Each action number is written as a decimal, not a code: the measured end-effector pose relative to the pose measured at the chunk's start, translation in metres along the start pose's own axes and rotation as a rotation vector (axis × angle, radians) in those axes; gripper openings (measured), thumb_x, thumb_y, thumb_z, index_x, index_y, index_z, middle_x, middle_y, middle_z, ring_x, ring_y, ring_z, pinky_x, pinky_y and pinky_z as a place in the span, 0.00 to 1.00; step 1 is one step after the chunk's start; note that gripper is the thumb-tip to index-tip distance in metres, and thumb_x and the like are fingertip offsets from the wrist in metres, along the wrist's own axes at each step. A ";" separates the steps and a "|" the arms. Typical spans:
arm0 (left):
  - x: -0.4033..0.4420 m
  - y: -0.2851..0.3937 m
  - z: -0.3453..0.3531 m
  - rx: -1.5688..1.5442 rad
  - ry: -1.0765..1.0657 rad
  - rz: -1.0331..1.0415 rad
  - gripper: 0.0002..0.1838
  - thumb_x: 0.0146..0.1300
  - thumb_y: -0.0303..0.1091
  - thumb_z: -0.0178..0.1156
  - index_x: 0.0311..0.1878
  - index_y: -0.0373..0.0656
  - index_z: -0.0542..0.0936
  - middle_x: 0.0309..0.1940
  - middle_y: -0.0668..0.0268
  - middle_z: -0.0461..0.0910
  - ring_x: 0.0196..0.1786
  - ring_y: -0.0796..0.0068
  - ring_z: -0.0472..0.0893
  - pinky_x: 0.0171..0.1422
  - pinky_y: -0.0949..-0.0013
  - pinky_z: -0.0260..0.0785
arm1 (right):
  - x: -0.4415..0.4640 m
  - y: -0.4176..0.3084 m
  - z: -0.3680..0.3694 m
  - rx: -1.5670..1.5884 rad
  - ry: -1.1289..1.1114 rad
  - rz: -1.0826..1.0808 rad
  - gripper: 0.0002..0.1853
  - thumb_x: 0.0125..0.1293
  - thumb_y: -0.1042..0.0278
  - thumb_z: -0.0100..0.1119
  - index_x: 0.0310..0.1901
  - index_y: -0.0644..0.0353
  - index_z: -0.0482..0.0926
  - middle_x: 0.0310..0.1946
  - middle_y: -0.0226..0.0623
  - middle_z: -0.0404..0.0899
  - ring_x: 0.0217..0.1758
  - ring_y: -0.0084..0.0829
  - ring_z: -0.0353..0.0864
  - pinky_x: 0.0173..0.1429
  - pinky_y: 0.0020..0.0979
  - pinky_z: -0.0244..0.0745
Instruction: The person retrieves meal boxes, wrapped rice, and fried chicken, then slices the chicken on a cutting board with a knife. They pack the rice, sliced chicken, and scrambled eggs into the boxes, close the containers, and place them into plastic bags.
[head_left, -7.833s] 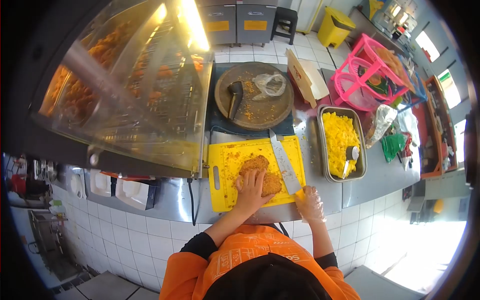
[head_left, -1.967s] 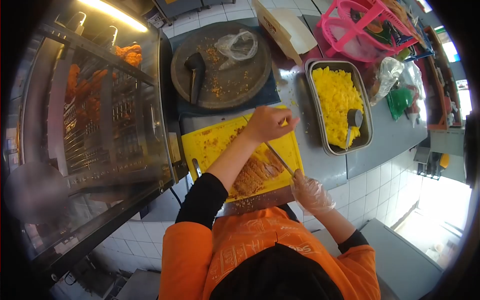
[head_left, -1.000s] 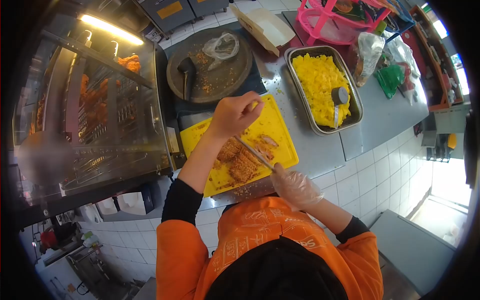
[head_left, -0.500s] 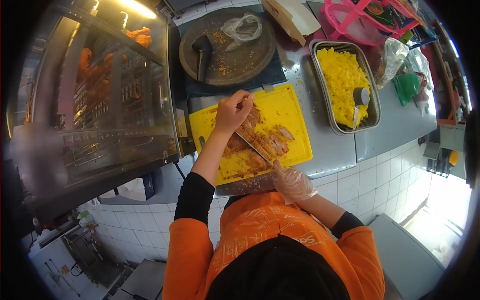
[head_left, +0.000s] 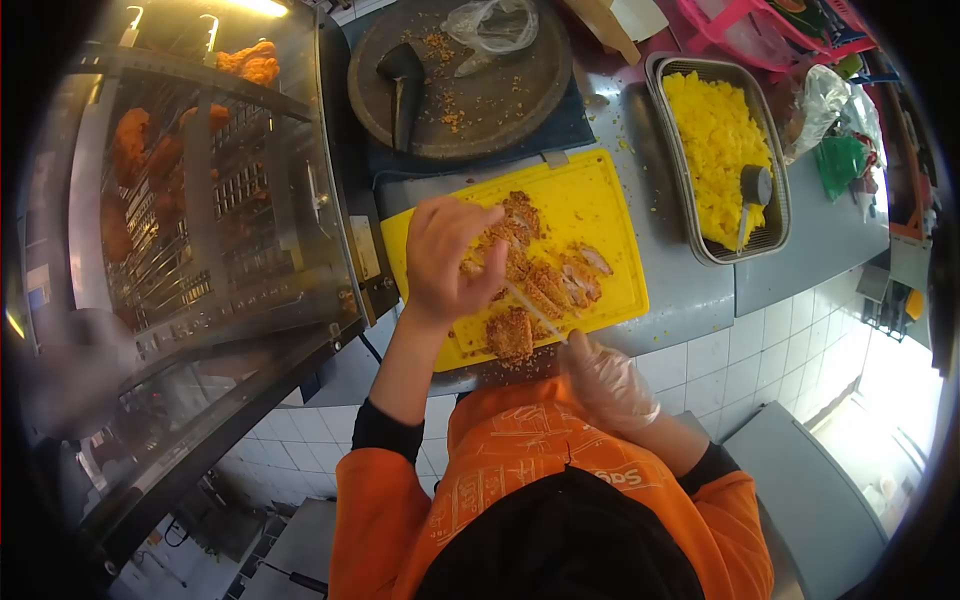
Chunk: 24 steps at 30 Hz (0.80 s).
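My right hand, in a clear plastic glove, grips a knife whose blade slants up and left over the yellow cutting board. Sliced breaded cutlet lies across the board beside the blade, with pale meat showing on some pieces. One browned piece sits apart near the board's front edge. My bare left hand hovers above the board's left part, its thumb and fingers apart and holding nothing. It hides some of the cutlet and the knife's tip.
Behind the board, a round dark chopping block carries crumbs, a black-handled tool and a plastic bag. To the right stands a wire-mesh basket of yellow food with a scoop. A glass warming cabinet with fried pieces borders the left.
My left hand has lifted off the cutlet toward me, its fingers spreading. The knife and my right hand have shifted slightly; a cutlet piece now shows apart at the front. The view has shifted.
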<state>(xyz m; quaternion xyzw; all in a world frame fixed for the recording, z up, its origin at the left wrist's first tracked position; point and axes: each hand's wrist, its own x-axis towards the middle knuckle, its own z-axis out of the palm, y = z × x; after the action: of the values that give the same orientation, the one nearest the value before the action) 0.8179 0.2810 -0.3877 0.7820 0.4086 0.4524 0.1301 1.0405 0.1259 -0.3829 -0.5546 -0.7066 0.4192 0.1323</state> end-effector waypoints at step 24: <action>-0.124 0.058 0.023 0.113 -0.172 -0.508 0.50 0.52 0.56 0.69 0.71 0.42 0.54 0.73 0.43 0.46 0.76 0.41 0.45 0.75 0.35 0.30 | -0.010 0.030 0.024 -0.118 0.151 -0.139 0.18 0.62 0.73 0.55 0.54 0.60 0.66 0.25 0.41 0.74 0.26 0.44 0.77 0.28 0.41 0.70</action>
<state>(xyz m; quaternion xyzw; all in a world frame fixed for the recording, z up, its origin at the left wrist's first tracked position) 0.8350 0.1540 -0.4414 0.6959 0.6037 0.3137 0.2300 1.0481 0.1076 -0.4171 -0.5412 -0.7546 0.3238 0.1811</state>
